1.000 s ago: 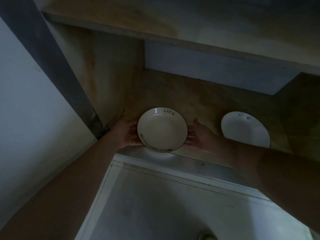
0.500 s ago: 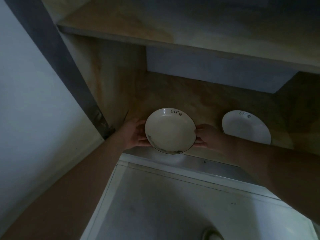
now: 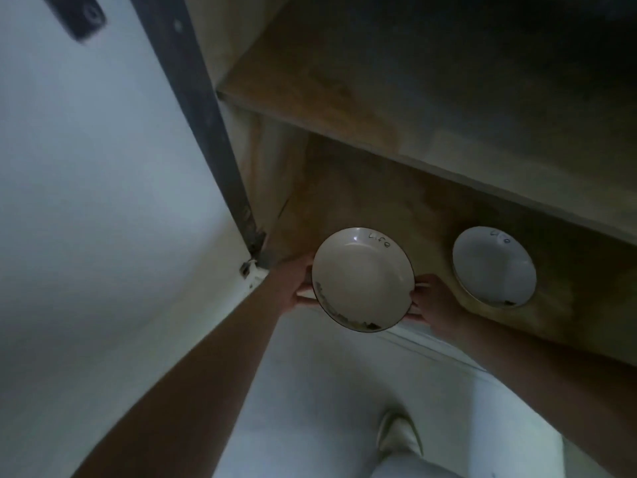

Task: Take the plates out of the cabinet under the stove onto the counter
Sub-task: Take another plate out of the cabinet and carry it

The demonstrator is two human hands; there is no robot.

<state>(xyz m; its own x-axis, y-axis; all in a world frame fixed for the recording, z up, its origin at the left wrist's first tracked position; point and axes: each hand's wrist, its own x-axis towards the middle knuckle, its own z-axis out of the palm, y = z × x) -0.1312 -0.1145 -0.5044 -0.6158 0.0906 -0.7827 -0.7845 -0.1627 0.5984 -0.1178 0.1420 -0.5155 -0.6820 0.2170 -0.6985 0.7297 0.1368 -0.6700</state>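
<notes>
Left hand [image 3: 293, 284] and right hand [image 3: 432, 305] grasp opposite rims of near plate [image 3: 362, 279], frame centre, at cabinet shelf [image 3: 362, 198] front edge. Second plate [image 3: 494, 265] on shelf, right of centre. Neither plate on counter yet; counter not in view.

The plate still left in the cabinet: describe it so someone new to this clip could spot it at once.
Look into the open wooden cabinet, under its upper shelf, at the floor of the lower compartment. Two white dark-rimmed plates show there. The one meant is the right plate, lying flat on the wood with no hand on it, while the left plate is held at its edges by the left hand and right hand.
</notes>
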